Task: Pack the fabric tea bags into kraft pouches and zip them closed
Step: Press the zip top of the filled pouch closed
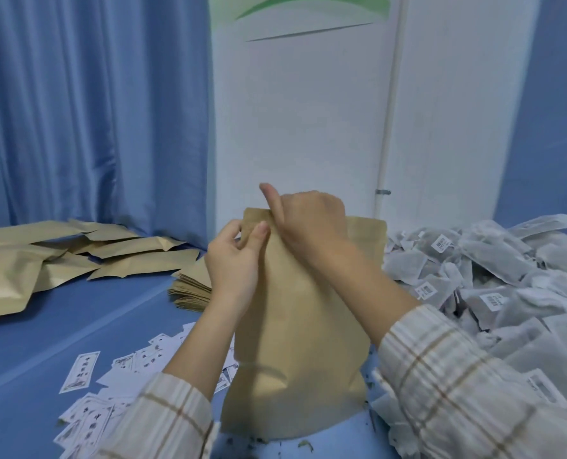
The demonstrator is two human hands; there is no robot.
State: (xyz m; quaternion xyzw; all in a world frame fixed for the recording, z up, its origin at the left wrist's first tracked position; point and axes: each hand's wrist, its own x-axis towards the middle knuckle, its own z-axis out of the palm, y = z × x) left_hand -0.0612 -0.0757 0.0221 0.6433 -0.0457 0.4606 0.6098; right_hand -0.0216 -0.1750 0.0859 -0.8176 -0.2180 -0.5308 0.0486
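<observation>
- Head view: one kraft pouch stands upright at the centre of the blue tabletop, its long axis vertical and its mouth at 12 o'clock.
- The left hand pinches the top-left corner of the pouch, thumb on the near face and fingers curled behind the edge.
- The right hand grips the top edge just right of the left, fingers folded over the rim and thumb raised clear.
- Key relation: the zip strip runs horizontally from 9 to 3 o'clock along the mouth. Both hands sit at its 9 o'clock end, touching it; the unpressed length extends toward 3 o'clock, on the right hand's side.
- Judgement: the closing step is in hand. The seal probably calls for a pinch sliding rightward along the strip while the left hand anchors the corner.
- Whether the strip is already engaged cannot be told.
- Loose fabric tea bags are heaped at 3 o'clock, flat empty pouches at 10 o'clock, paper labels at 7 o'clock.
</observation>
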